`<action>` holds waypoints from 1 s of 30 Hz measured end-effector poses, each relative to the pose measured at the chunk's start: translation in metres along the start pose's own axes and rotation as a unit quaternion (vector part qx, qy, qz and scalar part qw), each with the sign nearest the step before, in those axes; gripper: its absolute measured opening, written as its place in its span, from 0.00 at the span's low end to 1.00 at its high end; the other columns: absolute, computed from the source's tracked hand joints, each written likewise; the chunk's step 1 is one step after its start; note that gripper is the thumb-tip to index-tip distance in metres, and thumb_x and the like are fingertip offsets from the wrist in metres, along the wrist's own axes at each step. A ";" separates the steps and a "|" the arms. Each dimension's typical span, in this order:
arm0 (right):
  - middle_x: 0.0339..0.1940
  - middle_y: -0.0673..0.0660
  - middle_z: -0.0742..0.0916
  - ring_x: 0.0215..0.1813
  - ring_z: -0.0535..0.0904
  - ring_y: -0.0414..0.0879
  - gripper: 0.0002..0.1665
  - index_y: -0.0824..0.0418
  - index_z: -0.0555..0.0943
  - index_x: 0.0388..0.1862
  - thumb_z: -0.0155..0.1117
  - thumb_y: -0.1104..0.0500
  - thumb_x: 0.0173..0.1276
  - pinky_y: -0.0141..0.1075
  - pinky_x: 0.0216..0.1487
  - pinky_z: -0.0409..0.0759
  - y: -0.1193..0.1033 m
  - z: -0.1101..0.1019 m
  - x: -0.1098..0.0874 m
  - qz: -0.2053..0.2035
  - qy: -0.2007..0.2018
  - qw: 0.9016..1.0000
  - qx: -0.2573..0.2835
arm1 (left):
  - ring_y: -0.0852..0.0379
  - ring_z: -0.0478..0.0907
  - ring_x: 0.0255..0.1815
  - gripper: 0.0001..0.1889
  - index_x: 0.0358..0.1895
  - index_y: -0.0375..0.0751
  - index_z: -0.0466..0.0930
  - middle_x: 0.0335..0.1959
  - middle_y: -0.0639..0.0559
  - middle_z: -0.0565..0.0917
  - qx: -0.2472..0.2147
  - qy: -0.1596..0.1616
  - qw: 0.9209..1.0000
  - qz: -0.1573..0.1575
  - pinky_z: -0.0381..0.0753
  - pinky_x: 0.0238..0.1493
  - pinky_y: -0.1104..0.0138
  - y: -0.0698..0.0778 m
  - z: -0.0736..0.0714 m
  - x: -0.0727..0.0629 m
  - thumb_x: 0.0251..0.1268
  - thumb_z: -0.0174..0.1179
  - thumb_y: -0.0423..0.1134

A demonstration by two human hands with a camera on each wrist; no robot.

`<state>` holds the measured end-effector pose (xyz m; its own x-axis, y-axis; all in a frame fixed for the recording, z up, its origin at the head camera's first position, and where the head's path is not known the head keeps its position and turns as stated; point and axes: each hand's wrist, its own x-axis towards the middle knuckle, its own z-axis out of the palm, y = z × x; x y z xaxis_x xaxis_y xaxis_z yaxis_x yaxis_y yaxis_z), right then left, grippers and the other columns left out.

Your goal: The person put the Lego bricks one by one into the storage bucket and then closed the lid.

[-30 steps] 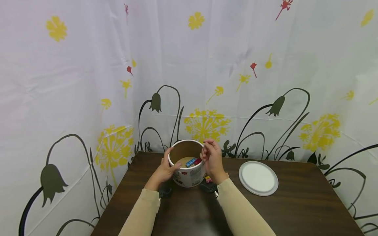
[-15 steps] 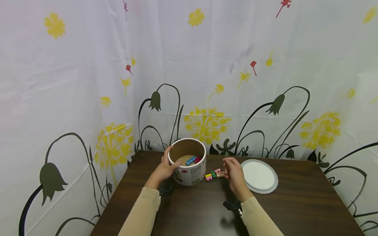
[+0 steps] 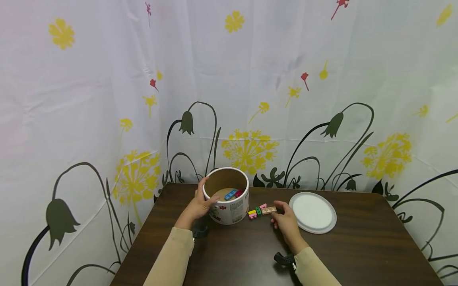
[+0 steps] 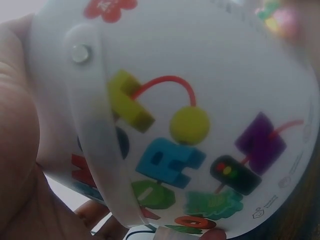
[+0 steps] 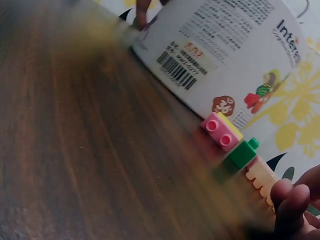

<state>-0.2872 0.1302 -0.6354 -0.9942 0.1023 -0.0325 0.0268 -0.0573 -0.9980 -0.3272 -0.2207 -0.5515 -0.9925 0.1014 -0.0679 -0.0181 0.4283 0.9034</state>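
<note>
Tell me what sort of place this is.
Probably an indoor play corner, perhaps set up for recording: a dark wood-look table in front of a flower-printed curtain, with toy bricks beside a white tub.

Left hand (image 3: 198, 204) grips; right hand (image 3: 287, 224) curves loosely.

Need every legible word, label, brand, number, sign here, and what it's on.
"Intera", possibly cut off by the curve: white bucket.
"36": brown badge on the bucket.
"R": blue letter shape printed on the bucket.
Too small or blurred: barcode label, dense text block, red logo.
</note>
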 end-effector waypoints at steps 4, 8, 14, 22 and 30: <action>0.61 0.73 0.82 0.28 0.82 0.45 0.30 0.70 0.78 0.70 0.67 0.76 0.68 0.32 0.21 0.77 0.002 0.005 0.002 -0.006 -0.008 1.000 -0.026 | 0.23 0.61 0.78 0.55 0.87 0.66 0.44 0.80 0.27 0.54 -0.009 0.001 1.000 -0.003 0.62 0.79 0.31 -0.001 -0.001 0.000 0.64 0.73 0.60; 0.54 0.71 0.84 0.27 0.83 0.47 0.30 0.70 0.80 0.67 0.68 0.78 0.65 0.33 0.20 0.77 0.004 0.008 0.002 -0.001 -0.006 0.999 -0.040 | 0.23 0.61 0.78 0.55 0.87 0.66 0.44 0.79 0.26 0.54 -0.011 -0.002 1.000 -0.006 0.62 0.79 0.31 -0.002 -0.002 0.000 0.64 0.73 0.60; 0.47 0.70 0.84 0.28 0.82 0.48 0.25 0.70 0.81 0.63 0.67 0.76 0.67 0.34 0.22 0.78 0.003 0.006 0.002 0.012 -0.014 0.999 -0.050 | 0.23 0.61 0.78 0.55 0.87 0.67 0.43 0.79 0.27 0.55 -0.001 -0.009 1.000 -0.009 0.62 0.79 0.31 -0.003 -0.002 0.000 0.64 0.72 0.62; 0.39 0.61 0.82 0.26 0.79 0.44 0.14 0.75 0.79 0.57 0.64 0.67 0.79 0.34 0.25 0.81 0.003 -0.010 0.008 0.039 -0.035 0.998 0.039 | 0.23 0.62 0.77 0.55 0.87 0.67 0.44 0.79 0.27 0.55 0.001 -0.003 1.000 -0.007 0.63 0.79 0.31 0.000 -0.001 0.001 0.64 0.73 0.61; 0.36 0.58 0.80 0.25 0.78 0.41 0.19 0.73 0.75 0.62 0.53 0.57 0.89 0.31 0.24 0.78 0.004 -0.019 0.010 0.052 -0.047 0.992 0.109 | 0.23 0.63 0.77 0.54 0.87 0.66 0.44 0.79 0.27 0.55 0.000 -0.001 1.000 0.000 0.63 0.79 0.31 0.001 0.000 0.001 0.65 0.73 0.59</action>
<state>-0.2949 0.1498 -0.6407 -0.9929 -0.0085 -0.1185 0.1162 -0.2777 -0.9536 -0.3281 -0.2206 -0.5505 -0.9922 0.1036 -0.0695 -0.0186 0.4279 0.9036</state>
